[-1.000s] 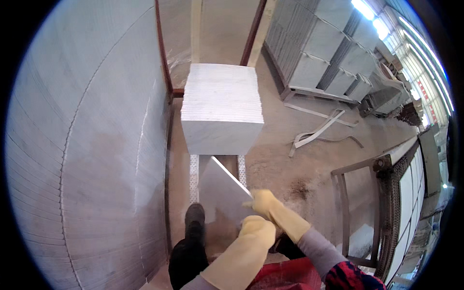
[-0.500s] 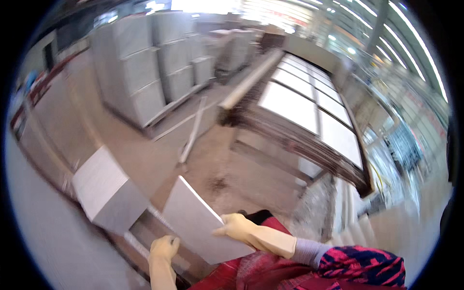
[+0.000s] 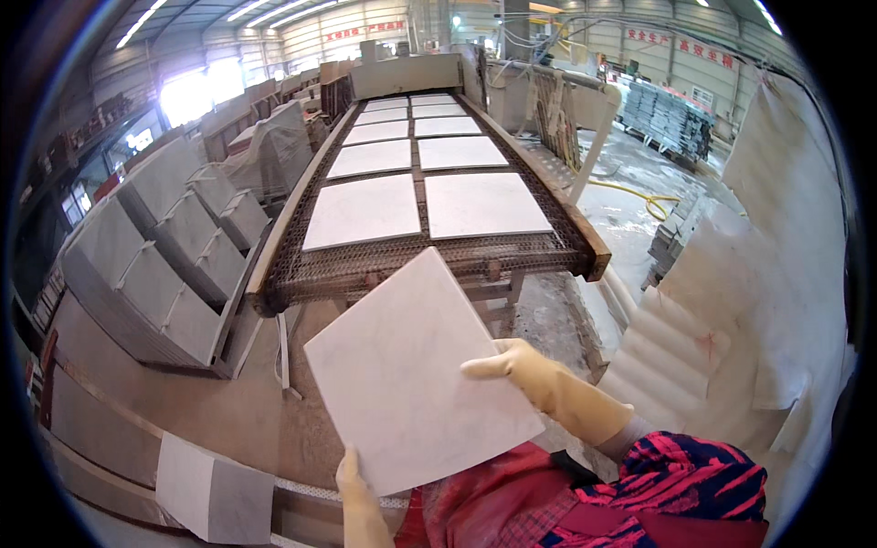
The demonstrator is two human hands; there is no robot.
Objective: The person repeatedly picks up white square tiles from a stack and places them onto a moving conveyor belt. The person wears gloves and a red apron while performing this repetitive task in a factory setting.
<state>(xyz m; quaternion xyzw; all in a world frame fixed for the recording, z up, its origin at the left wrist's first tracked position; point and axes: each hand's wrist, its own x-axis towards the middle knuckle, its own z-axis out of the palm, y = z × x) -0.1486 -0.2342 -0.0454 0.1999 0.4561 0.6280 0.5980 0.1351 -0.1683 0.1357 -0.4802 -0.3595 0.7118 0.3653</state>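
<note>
A square white stone tile [image 3: 411, 374] is held up tilted in front of me, before the near end of a conveyor. My right hand [image 3: 512, 365], in a cream rubber glove, grips its right edge with the thumb across the face. At its lower left edge my left hand [image 3: 351, 475], gloved alike, holds on; its other fingers are hidden behind the tile. Two rows of white tiles lie flat on the mesh conveyor belt [image 3: 352, 251]. Low on the left, a stack of white tiles [image 3: 219, 489] stands on a rail.
Large upright stacks of slabs [image 3: 160, 265] lean on a rack left of the conveyor. A wooden side rail [image 3: 594, 247] edges the belt on the right. Sheeting [image 3: 676, 356] covers something at my right, and a yellow hose [image 3: 653, 205] lies on the wet floor beyond.
The view has swung rightward to face the conveyor. The tile has risen from beside the tile stack. My left hand, apart from the tile before, now holds its lower edge.
</note>
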